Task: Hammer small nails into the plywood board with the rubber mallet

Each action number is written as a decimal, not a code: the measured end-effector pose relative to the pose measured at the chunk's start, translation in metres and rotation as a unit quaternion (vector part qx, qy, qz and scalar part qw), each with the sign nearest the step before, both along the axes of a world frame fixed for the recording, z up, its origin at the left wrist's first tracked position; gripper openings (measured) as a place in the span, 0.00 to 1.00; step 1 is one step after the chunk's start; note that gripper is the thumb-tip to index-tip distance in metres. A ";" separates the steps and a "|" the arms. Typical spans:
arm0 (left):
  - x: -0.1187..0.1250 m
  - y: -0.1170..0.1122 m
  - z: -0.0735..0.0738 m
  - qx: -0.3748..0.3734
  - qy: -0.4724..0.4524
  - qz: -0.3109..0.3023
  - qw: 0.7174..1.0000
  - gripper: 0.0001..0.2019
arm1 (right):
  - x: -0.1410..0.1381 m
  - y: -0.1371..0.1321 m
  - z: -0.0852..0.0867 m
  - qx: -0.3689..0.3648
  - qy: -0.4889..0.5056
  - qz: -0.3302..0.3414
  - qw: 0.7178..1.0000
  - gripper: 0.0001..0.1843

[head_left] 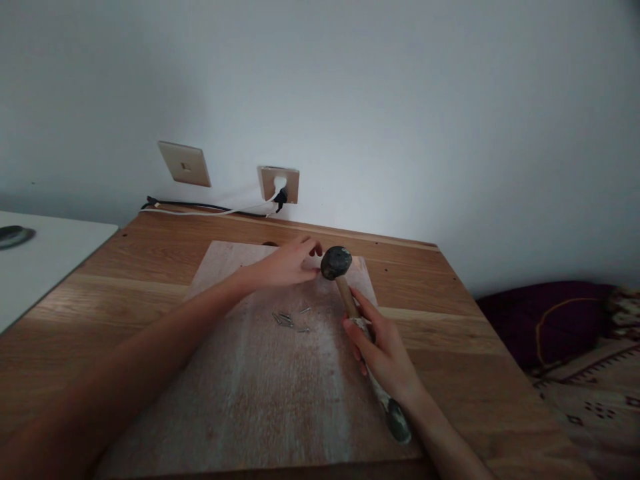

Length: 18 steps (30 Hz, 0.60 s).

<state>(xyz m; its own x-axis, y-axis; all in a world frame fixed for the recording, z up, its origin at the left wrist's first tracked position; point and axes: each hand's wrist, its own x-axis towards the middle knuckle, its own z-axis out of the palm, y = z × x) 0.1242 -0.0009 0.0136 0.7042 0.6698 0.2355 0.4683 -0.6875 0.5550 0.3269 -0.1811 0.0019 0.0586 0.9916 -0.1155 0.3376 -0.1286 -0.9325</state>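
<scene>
Loose nails (285,320) are scattered on the board (270,393). The hammer (347,295) is gripped by closed fingers of the right hand (384,343). Near its head, the left hand (290,262) is held half curled; whether anything is pinched cannot be told.

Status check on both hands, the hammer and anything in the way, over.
Right grip closed on hammer. Left grip by the hammer head, contents unclear. Loose nails on board, possibly in the way.
</scene>
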 end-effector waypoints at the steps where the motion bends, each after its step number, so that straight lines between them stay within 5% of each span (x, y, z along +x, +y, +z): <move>1: -0.004 -0.003 0.010 0.020 0.035 -0.019 0.999 0.12 | 0.000 0.000 -0.001 0.001 -0.002 0.004 1.000 0.45; 5: -0.008 -0.027 0.035 -0.021 0.198 -0.155 0.968 0.05 | 0.000 0.000 -0.001 0.004 -0.010 0.003 1.000 0.45; 8: -0.002 -0.044 0.033 -0.019 0.248 -0.166 0.954 0.08 | 0.000 0.000 -0.001 -0.008 -0.002 0.000 1.000 0.45; 14: -0.002 -0.032 0.020 -0.040 0.170 -0.200 0.964 0.07 | 0.000 0.000 0.000 -0.015 0.016 0.002 1.000 0.46; 18: -0.012 0.001 0.005 -0.081 0.049 -0.128 0.987 0.07 | 0.000 0.000 0.002 -0.015 0.026 -0.005 1.000 0.46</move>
